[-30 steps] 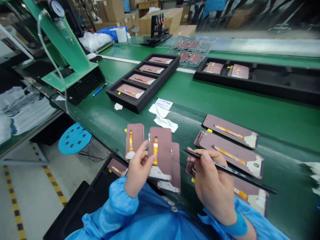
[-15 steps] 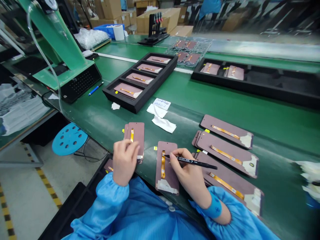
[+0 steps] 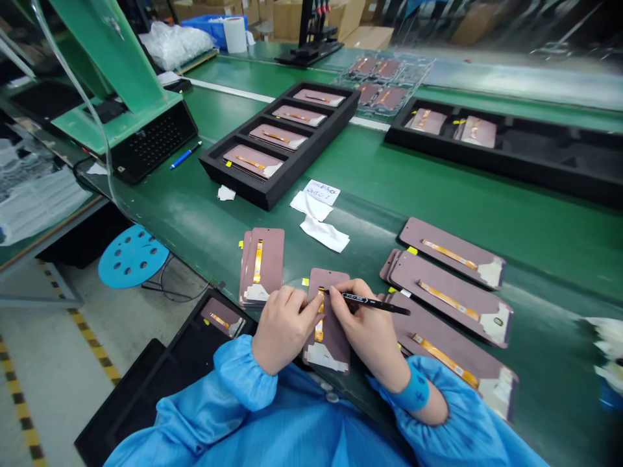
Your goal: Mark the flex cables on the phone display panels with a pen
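A mauve phone screen (image 3: 335, 337) lies face down in front of me, an orange flex cable (image 3: 319, 331) running along its back. My left hand (image 3: 282, 324) is closed at the screen's left side, thumb and fingertips on the cable's upper part. In my right hand (image 3: 372, 331) is a black marker pen (image 3: 384, 305), its tip at the cable's top end. To the left sits a small stack of similar screens (image 3: 270, 256). Further stacks (image 3: 448, 282) lie at the right, beside my right hand, partly overlapping one another.
Black foam trays (image 3: 267, 191) (image 3: 511, 149) with screens stand farther back, near a clear plastic tray (image 3: 413, 78). White paper slips (image 3: 325, 233) and a blue pen (image 3: 185, 155) lie on the green bench. Another black tray (image 3: 175, 370) is low at left, near a blue stool (image 3: 131, 256).
My left hand has moved right, from the left stack to the flex cable on the middle screen. The marker tip stays near the cable's top end. The view has shifted slightly.
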Demonstrator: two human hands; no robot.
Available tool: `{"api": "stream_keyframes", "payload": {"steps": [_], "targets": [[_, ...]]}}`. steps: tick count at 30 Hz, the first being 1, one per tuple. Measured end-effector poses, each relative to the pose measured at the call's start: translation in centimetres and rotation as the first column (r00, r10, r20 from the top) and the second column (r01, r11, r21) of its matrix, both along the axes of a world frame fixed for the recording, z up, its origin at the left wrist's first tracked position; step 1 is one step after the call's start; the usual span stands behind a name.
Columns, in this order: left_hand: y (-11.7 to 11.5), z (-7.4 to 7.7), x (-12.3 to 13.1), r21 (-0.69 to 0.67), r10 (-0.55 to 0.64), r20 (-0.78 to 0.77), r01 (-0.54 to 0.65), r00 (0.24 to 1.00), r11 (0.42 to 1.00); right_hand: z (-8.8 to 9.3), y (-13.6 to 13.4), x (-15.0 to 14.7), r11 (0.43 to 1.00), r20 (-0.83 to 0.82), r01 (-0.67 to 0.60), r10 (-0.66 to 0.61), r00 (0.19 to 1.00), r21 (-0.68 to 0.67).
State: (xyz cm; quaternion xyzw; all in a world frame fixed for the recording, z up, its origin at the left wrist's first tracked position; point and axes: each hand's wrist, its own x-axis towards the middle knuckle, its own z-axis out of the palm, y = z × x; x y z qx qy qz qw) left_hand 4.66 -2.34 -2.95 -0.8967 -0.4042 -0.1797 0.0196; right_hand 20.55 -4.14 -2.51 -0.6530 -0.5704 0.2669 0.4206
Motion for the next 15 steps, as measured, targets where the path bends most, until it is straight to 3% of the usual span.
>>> {"api": "stream_keyframes", "payload": {"steps": [15], "targets": [[-0.13,-0.01,0.0,-0.03,-0.001,0.007,0.001,1.0,1.0,-0.02,0.29,0.05,0.999,0.028,-0.044,0.044,0.999,-0.021]]}}
